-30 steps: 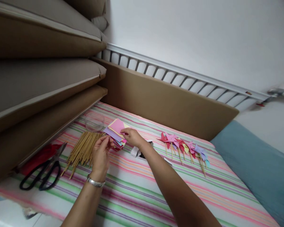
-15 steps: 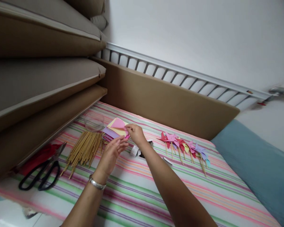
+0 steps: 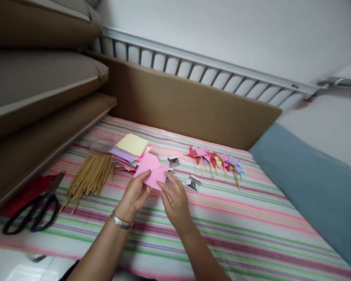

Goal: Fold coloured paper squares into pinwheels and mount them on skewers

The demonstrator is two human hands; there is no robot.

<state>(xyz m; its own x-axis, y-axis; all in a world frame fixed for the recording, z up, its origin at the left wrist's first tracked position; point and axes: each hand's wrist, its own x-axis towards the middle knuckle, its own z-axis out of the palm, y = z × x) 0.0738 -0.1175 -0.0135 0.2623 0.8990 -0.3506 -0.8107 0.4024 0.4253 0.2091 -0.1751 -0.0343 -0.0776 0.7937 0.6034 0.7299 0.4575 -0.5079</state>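
Two hands pinch pink paper (image 3: 152, 173) over striped cloth (image 3: 236, 218) | left hand (image 3: 134, 195) grips its 8 o'clock edge, right hand (image 3: 175, 199) its 4 | long axis 9-to-3, corner toward 12 | paper stack (image 3: 131, 148) at 11 o'clock

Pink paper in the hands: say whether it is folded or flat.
Partly folded: the pink paper shows two overlapping flaps meeting at an edge, pinched between the left hand and right hand.

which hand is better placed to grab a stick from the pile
Probably the left. Both hands hold the pink paper, but the left hand is on the side where the sticks lie; the right hand would have to cross over the paper.
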